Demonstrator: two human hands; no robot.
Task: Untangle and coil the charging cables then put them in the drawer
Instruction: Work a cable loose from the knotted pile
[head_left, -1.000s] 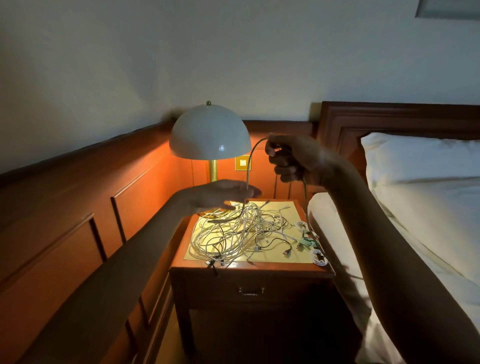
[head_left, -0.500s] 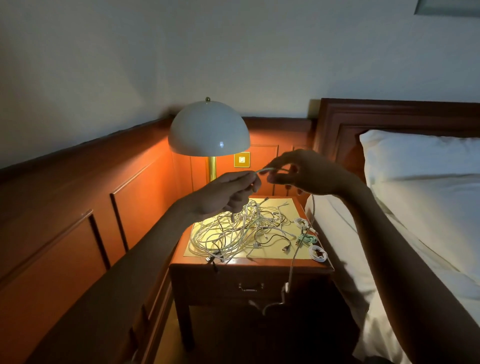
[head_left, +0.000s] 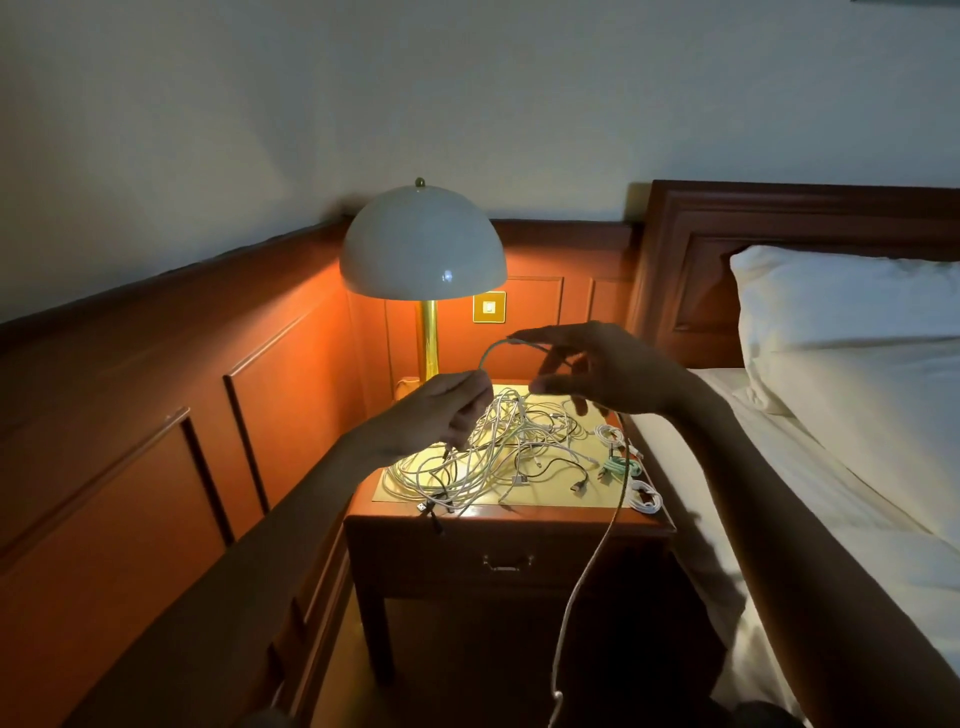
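— above the nightstand (head_left: 644, 525), what are the hands doing?
— the left hand (head_left: 436, 415) has its fingers curled round a pale cable (head_left: 597, 551), pinching it. the right hand (head_left: 613, 374) is a little higher and just to its right, fingers spread and fairly straight. the cable runs along the forefinger; whether that hand nips it, i cannot tell.
— and how does the cable look?
— thin and whitish. it makes a short arch between the two hands. from under the right hand it drops past the nightstand's front edge and the closed drawer (head_left: 506, 564), and its plug (head_left: 557, 695) dangles low.
— where are the others?
— a loose tangle (head_left: 488, 452) of white cables with a few black ones lies on the lamplit top, below the hands. along the right edge, apart from it, sit a white coil (head_left: 608, 434), a green coil (head_left: 621, 467) and a second white coil (head_left: 645, 498).
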